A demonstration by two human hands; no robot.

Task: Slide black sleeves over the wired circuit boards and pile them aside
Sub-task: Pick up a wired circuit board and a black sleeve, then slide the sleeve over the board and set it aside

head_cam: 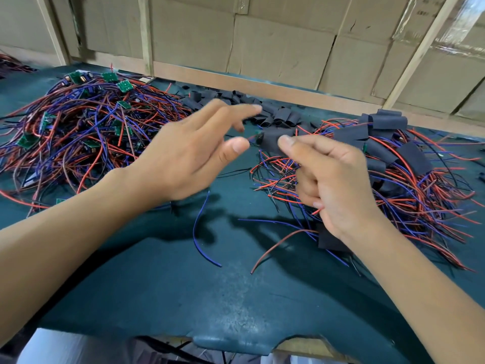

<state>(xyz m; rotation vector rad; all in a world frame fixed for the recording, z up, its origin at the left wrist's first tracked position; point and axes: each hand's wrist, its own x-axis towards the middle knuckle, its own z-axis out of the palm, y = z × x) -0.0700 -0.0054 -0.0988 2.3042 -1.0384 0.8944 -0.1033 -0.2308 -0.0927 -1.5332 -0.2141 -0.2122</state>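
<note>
Head view: left hand [191,151] fingers spread

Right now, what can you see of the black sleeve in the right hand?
The sleeve is a short, matte black flattened tube, held above the table between the piles. The right hand pinches its right edge, thumb on top. Red, blue and black wires hang below it, a bit of green board showing at its left end.

Nothing legible anywhere; faint dark printing showing on the brown corrugated cardboard boxes [417,9] stacked behind the bench, top right, too blurred and small to be read; small green circuit boards [123,86] among the red and blue wires carrying pale markings, likewise unreadable.
</note>
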